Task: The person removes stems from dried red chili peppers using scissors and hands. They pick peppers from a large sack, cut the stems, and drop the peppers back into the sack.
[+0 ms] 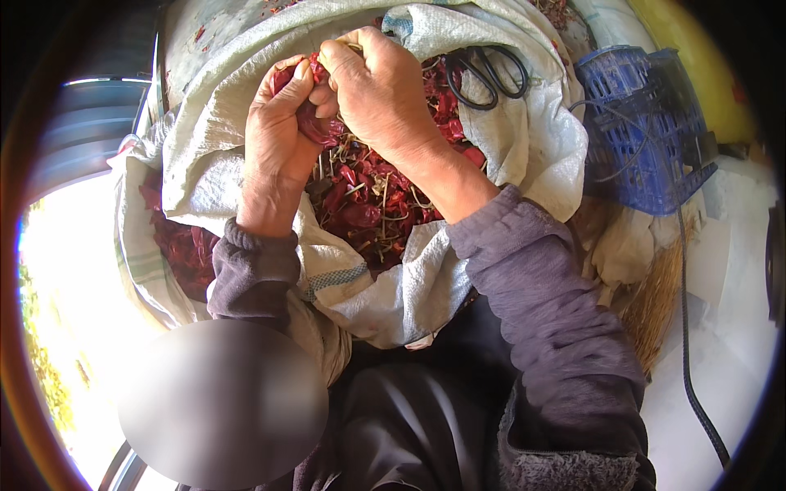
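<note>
My left hand (279,123) is closed around several dried red chili peppers (316,126), with the thumb pressed on one of them. Right against it, my right hand (381,92) pinches the upper end of a chili, and a bit of pale stem shows by its fingers. Both hands are over the mouth of a white woven sack (374,307) with its rim rolled outward. Inside lie loose dried red chilies (362,215) mixed with pale stems. Black-handled scissors (491,86) rest on the sack's right inner side, their blades hidden.
Another woven sack (138,258) with red chilies stands at the left. At the right are a blue plastic crate (638,129), a straw broom (660,301) and a dark cable (688,344) hanging down. A yellow sack (700,61) stands behind the crate.
</note>
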A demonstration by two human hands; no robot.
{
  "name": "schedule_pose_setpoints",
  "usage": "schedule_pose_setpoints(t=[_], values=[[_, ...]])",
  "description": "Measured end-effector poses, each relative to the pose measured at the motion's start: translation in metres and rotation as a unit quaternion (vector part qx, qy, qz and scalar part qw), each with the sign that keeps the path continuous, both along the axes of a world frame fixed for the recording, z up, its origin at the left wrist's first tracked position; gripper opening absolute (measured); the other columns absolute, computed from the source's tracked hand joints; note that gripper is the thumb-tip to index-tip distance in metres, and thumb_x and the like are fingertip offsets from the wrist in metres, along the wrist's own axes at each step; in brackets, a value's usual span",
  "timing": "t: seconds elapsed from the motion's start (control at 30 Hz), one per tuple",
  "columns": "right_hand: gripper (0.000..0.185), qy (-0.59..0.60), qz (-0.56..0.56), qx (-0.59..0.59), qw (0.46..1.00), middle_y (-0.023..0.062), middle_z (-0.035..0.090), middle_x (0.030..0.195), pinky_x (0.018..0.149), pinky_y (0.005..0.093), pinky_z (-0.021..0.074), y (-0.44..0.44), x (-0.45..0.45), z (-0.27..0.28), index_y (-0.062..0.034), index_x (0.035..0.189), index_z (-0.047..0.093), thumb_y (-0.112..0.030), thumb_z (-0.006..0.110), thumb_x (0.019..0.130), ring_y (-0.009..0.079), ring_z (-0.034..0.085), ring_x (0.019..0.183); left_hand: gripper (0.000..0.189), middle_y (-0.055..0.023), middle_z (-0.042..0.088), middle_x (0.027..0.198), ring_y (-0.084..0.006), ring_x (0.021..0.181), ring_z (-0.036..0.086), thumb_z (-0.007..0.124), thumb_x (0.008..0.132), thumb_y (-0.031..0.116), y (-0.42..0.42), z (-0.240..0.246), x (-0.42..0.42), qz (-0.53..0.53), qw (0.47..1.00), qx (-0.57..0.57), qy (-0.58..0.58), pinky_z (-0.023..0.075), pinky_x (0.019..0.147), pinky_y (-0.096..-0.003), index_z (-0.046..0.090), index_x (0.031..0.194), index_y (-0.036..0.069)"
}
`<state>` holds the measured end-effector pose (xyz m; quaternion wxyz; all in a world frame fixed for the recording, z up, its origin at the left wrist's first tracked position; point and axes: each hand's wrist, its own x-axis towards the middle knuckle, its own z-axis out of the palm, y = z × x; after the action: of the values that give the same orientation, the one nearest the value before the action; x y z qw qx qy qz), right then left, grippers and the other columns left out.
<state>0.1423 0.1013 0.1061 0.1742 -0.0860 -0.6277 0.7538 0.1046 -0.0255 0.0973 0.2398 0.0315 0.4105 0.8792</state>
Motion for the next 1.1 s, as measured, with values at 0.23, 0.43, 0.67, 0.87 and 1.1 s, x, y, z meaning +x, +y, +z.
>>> schedule_pose_setpoints(t=[0.23,0.43,0.67,0.87,1.1], values=[[0.018,0.191,-0.114,0.484,0.846,0.0091,0.067,0.081,0.066,0.0349,0.057,0.016,-0.005,0.008,-0.0022,0.093,0.063,-0.02,0.062,0.096,0.0191,0.068,0.073,0.019,-0.0102,0.07,0.106,-0.0186,0.095,0.069,0.053,0.102,0.005,-0.019,-0.031,-0.019,0.015,0.998,0.008,-0.057,0.058,0.087,-0.0339,0.061,0.117,-0.001],[0.025,-0.025,0.034,-0.017,0.999,0.008,0.067,0.083,0.055,0.0267,0.0546,0.049,-0.006,0.034,0.0006,0.102,0.059,-0.024,0.052,0.103,0.0151,0.069,0.072,0.017,-0.0006,0.06,0.075,-0.0083,0.062,0.052,0.072,0.093,0.018,-0.021,-0.016,-0.01,0.036,0.907,-0.414,0.067,0.0463,0.056,-0.0263,0.063,0.091,0.003],[0.021,-0.044,0.088,-0.182,0.978,0.0118,0.066,0.093,0.063,0.0288,0.061,0.048,-0.016,0.005,0.004,0.107,0.055,-0.016,0.049,0.104,0.0195,0.071,0.077,0.038,-0.0193,0.072,0.096,-0.0406,0.09,0.068,0.075,0.072,0.007,-0.03,-0.07,-0.017,-0.143,0.564,-0.677,0.451,0.0549,0.084,-0.0447,0.072,0.11,0.009],[0.018,-0.064,0.113,-0.145,0.981,0.0069,0.067,0.092,0.071,0.0289,0.0598,0.066,-0.003,-0.007,-0.0016,0.102,0.065,-0.019,0.061,0.098,0.0153,0.068,0.079,0.03,-0.0169,0.07,0.093,-0.0337,0.087,0.067,0.076,0.077,0.009,-0.025,-0.057,-0.018,-0.14,0.53,-0.675,0.494,0.053,0.081,-0.0404,0.068,0.106,0.004],[0.027,-0.203,0.135,-0.012,0.97,0.008,0.067,0.095,0.065,0.0277,0.0596,0.073,0.007,-0.002,0.002,0.105,0.066,-0.024,0.062,0.099,0.0133,0.067,0.075,0.015,-0.0048,0.063,0.08,-0.0125,0.07,0.059,0.072,0.088,0.012,-0.031,-0.024,-0.024,-0.119,0.799,-0.552,0.204,0.0485,0.065,-0.0282,0.065,0.097,0.002]])
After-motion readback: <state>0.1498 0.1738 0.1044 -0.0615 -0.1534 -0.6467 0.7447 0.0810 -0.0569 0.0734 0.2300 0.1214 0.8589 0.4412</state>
